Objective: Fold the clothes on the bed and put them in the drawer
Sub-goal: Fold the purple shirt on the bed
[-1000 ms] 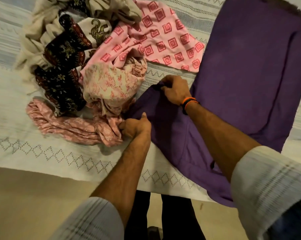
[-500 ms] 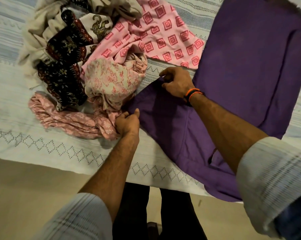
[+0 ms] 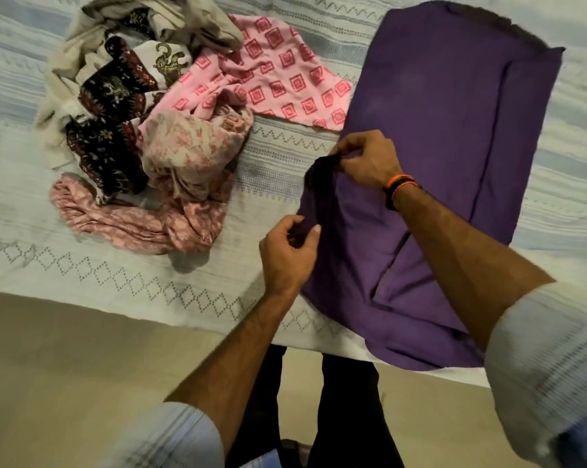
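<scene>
Obs.: my left hand [image 3: 287, 253] pinches the near-left edge of the purple garment [image 3: 451, 136] between thumb and curled fingers, low centre of the frame; my right hand [image 3: 369, 158] pinches the same edge further up, with a small bunch of dark fabric gathered at its fingertips. Change vs. half a second ago: that edge then reached left to the crumpled heap and my left hand sat against the pink floral cloth [image 3: 140, 221]; now the edge is drawn rightward, folded over onto the garment's own body, and a strip of white bedsheet [image 3: 116, 271] shows between my hands and the heap. The left hand no longer touches the floral cloth. The rest of the purple garment lies flat on the right half of the frame, running from upper right down to the bed's near edge, where its lower hem hangs slightly over (a long lengthwise crease shows on its right side). The unfolded heap is unchanged in arrangement, upper left: beige cloth [image 3: 191, 25] on top, dark printed fabric [image 3: 109, 96] below it, pink cloth with red squares [image 3: 285, 76] spreading right until it meets the purple garment's left edge. Orange-and-black band [image 3: 399, 188] on my right wrist. Drawer not in view.
</scene>
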A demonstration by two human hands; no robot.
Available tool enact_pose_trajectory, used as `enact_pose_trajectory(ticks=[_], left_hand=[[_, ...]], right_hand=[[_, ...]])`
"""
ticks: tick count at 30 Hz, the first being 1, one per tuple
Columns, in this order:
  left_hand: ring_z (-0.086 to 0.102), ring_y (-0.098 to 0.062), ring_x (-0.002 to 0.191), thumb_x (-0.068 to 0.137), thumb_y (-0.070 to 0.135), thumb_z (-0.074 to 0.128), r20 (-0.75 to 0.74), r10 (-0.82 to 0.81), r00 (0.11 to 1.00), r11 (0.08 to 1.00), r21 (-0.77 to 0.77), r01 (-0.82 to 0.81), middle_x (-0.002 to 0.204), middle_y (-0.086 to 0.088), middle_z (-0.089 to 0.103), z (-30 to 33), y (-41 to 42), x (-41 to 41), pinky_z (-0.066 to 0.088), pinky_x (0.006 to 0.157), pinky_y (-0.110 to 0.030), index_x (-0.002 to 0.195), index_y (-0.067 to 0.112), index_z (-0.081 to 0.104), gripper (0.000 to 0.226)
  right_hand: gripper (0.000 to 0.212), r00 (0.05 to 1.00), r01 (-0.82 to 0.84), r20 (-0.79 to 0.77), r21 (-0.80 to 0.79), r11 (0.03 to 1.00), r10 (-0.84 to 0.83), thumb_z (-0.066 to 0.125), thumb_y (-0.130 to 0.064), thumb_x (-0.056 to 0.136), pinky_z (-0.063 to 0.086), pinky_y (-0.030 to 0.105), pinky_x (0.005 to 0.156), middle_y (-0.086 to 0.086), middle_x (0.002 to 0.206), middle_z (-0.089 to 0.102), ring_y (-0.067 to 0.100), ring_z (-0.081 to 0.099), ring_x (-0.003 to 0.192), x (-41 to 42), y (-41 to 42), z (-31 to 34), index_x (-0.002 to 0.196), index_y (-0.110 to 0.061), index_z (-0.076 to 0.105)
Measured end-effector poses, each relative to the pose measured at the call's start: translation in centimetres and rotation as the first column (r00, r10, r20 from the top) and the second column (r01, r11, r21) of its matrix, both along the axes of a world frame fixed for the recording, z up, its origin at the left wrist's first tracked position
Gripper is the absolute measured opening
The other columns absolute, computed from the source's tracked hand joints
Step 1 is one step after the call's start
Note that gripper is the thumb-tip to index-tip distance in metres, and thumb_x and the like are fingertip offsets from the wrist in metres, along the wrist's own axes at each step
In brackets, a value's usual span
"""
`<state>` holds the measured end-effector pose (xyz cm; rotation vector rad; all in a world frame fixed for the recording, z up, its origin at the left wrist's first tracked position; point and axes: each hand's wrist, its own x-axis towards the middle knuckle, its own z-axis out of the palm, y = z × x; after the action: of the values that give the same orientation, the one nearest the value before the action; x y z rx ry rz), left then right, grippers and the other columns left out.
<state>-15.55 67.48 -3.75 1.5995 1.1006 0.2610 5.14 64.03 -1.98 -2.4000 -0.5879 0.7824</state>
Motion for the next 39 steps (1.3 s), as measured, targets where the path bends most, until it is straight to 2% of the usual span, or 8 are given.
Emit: enact_pose_trajectory(ticks=[6, 10, 14, 17, 23, 26, 30, 39], left_hand=[[0.059, -0.013, 0.065, 0.078, 0.021, 0.077, 0.0, -0.294, 0.956, 0.926, 0.25, 0.285, 0.078, -0.003, 0.068, 0.5, -9.7, 0.9, 0.043, 0.064, -0.013, 0.091, 0.012, 0.07, 0.017], [0.063, -0.024, 0.074, 0.082, 0.024, 0.069, -0.09, -0.44, 0.894, 0.848, 0.287, 0.446, 0.085, -0.006, 0.066, -0.4, -15.8, 1.7, 0.053, 0.069, -0.036, 0.098, 0.011, 0.068, 0.021], [0.062, -0.03, 0.081, 0.087, 0.023, 0.066, -0.2, -0.561, 0.803, 0.758, 0.265, 0.596, 0.092, -0.01, 0.062, -1.3, -21.1, 2.9, 0.053, 0.072, -0.042, 0.104, 0.01, 0.065, 0.021], [0.061, -0.033, 0.083, 0.09, 0.021, 0.063, -0.239, -0.619, 0.748, 0.709, 0.239, 0.663, 0.094, -0.013, 0.06, -2.1, -23.8, 4.0, 0.05, 0.072, -0.043, 0.104, 0.007, 0.063, 0.02], [0.063, -0.028, 0.101, 0.081, 0.005, 0.065, -0.223, -0.732, 0.643, 0.656, 0.025, 0.755, 0.114, -0.011, 0.065, -2.3, -25.5, 5.2, 0.05, 0.093, -0.041, 0.125, 0.012, 0.062, 0.044], [0.059, -0.029, 0.103, 0.065, -0.001, 0.064, -0.297, -0.595, 0.747, 0.73, 0.189, 0.656, 0.116, -0.008, 0.062, -2.4, -23.1, 3.5, 0.048, 0.093, -0.043, 0.121, 0.016, 0.063, 0.058], [0.048, -0.031, 0.113, 0.051, 0.001, 0.07, -0.612, -0.334, 0.717, 0.658, 0.393, 0.642, 0.132, -0.009, 0.047, -3.1, -18.5, -0.5, 0.042, 0.095, -0.04, 0.13, 0.016, 0.051, 0.082], [0.057, -0.036, 0.095, 0.084, -0.001, 0.057, -0.732, -0.364, 0.577, 0.653, 0.241, 0.718, 0.127, -0.019, 0.047, -5.4, -14.8, -4.1, 0.05, 0.074, -0.048, 0.131, 0.006, 0.044, 0.05]], right_hand=[[0.034, 0.977, 0.165, -0.151, 0.068, 0.984, -0.153, 0.062, 0.002, 0.073, 0.053, 0.02, 0.065, -0.003, 0.071, 0.071, 0.0, 0.061, 0.058, 0.6, -9.3, -0.4, 0.075, -0.03, 0.074], [0.034, 0.909, 0.35, -0.279, 0.106, 0.931, -0.31, 0.053, -0.002, 0.063, 0.061, 0.037, 0.069, 0.007, 0.075, 0.074, 0.02, 0.071, 0.071, 0.7, -15.8, -2.1, 0.073, -0.025, 0.077], [0.033, 0.815, 0.516, -0.36, 0.094, 0.852, -0.454, 0.05, 0.001, 0.078, 0.046, 0.026, 0.049, -0.001, 0.064, 0.064, 0.01, 0.054, 0.05, 0.8, -21.8, -4.4, 0.08, -0.023, 0.073], [0.027, 0.78, 0.576, -0.336, 0.059, 0.815, -0.527, 0.056, -0.03, 0.083, 0.05, 0.034, 0.065, 0.0, 0.083, 0.069, 0.016, 0.061, 0.068, 0.5, -25.4, -6.6, 0.101, -0.019, 0.073], [0.086, 0.612, 0.631, -0.545, -0.099, 0.769, -0.573, 0.061, -0.076, 0.074, 0.047, 0.041, 0.104, 0.0, 0.12, 0.067, 0.022, 0.063, 0.112, -2.5, -29.7, -7.7, 0.124, -0.006, 0.065], [0.077, 0.65, 0.568, -0.531, -0.136, 0.812, -0.544, 0.088, -0.059, 0.045, 0.06, 0.043, 0.083, 0.002, 0.103, 0.075, 0.023, 0.071, 0.095, -4.3, -31.6, -8.9, 0.103, -0.012, 0.072], [0.042, 0.553, 0.655, -0.55, -0.176, 0.735, -0.626, 0.089, -0.019, 0.068, 0.061, 0.034, 0.062, 0.008, 0.108, 0.071, 0.024, 0.07, 0.091, -6.0, -31.8, -9.2, 0.105, -0.01, 0.07], [0.025, 0.402, 0.885, -0.512, 0.005, 0.465, -0.759, 0.082, -0.011, 0.078, 0.053, 0.023, 0.056, 0.004, 0.085, 0.068, 0.016, 0.063, 0.063, -8.7, -33.0, -8.7, 0.097, -0.003, 0.069]])
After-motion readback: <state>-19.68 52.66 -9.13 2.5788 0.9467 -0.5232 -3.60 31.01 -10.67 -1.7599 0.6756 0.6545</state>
